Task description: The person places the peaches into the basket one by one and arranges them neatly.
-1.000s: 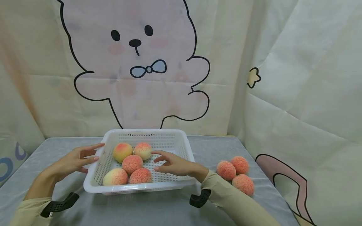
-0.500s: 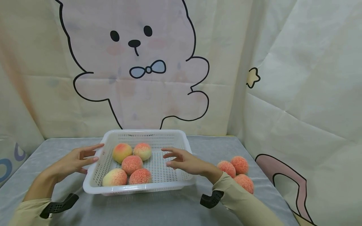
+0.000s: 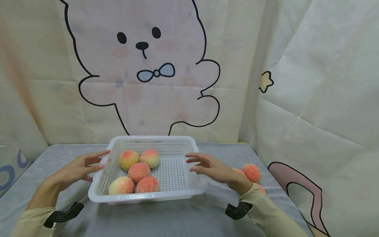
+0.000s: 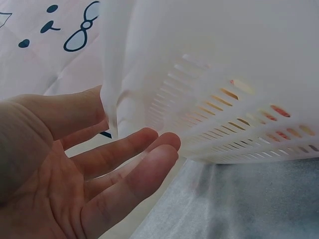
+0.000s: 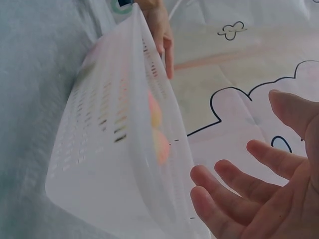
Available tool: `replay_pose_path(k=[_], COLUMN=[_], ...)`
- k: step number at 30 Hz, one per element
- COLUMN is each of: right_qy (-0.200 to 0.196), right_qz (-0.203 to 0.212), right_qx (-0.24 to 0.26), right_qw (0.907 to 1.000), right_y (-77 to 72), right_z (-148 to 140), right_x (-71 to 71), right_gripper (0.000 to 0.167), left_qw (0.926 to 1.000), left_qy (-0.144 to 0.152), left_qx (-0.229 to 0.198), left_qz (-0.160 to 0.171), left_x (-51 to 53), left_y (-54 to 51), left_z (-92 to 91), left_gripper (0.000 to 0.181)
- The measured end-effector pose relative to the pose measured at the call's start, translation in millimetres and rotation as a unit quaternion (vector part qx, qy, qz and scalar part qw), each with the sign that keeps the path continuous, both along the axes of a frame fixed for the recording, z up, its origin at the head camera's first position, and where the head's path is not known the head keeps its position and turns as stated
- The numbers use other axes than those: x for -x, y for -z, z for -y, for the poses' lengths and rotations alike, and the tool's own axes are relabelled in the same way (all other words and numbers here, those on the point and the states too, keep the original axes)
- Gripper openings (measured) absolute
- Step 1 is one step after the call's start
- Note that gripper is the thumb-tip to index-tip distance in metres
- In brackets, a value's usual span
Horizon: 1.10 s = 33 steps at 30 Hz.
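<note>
A white plastic basket (image 3: 174, 171) with slotted walls holds several peaches (image 3: 139, 172), some yellow and red, some deeper orange-pink, grouped toward its left. My left hand (image 3: 75, 169) rests against the basket's left rim, its fingers nearly straight. In the left wrist view, the thumb meets the rim and the other fingertips lie near the outer wall (image 4: 199, 119). Over the basket's right rim hovers my right hand (image 3: 213, 167), empty, fingers spread and loosely bent. The right wrist view shows that hand (image 5: 259, 184) apart from the basket wall.
A grey cloth covers the table (image 3: 148, 217). Right of the basket lie three orange-pink peaches (image 3: 252, 172), two partly hidden behind the right arm. A printed curtain (image 3: 231, 108) stands behind the table. Each wrist wears a black device (image 3: 239, 210).
My right hand has moved right, from beside the peaches in the basket to above its right rim, and its arm now hides part of the loose peaches. The left hand and basket stay put.
</note>
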State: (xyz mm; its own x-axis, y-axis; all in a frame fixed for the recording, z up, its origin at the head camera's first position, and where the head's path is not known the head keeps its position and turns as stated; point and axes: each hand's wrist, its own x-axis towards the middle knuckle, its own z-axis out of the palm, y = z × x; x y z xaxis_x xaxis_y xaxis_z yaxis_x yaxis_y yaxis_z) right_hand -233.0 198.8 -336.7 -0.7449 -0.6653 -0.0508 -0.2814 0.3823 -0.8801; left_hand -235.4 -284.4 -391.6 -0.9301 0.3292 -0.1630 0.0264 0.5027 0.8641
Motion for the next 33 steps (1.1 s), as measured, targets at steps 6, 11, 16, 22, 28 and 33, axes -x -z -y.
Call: replay_pose_path(k=[6, 11, 16, 22, 28, 33], right_qy=[0.012, 0.001, 0.031, 0.071, 0.088, 0.109], right_qz=[-0.008, -0.037, -0.048, -0.057, -0.057, -0.043], right_qx=[0.001, 0.014, 0.004, -0.005, -0.024, -0.046], right_qw=[0.9999, 0.9992, 0.9984, 0.9958, 0.9942, 0.9921], right_y=[-2.2, -1.3, -0.2, 2.6, 4.6, 6.7], right_z=[-21, -44, -67, -95, -120, -135], right_x=[-0.5, 2.7, 7.2, 11.3, 15.2, 15.8], right_gripper=[0.054, 0.054, 0.05, 0.05, 0.051, 0.053], left_qw=[1.0, 1.0, 0.9999, 0.9998, 0.9999, 0.9999], left_qy=[0.0, -0.001, 0.001, 0.005, 0.004, 0.008], left_qx=[-0.001, 0.004, 0.007, 0.006, 0.003, -0.002], left_qz=[-0.004, -0.006, -0.012, -0.017, -0.011, -0.014], left_x=[0.0, 0.6, 2.0, 0.9, 0.5, -0.7], left_y=[-1.5, -0.8, 0.2, 1.8, 0.1, -0.6], left_z=[-1.8, -2.2, -0.3, 0.9, 1.4, 1.4], left_gripper=[0.075, 0.076, 0.076, 0.076, 0.075, 0.074])
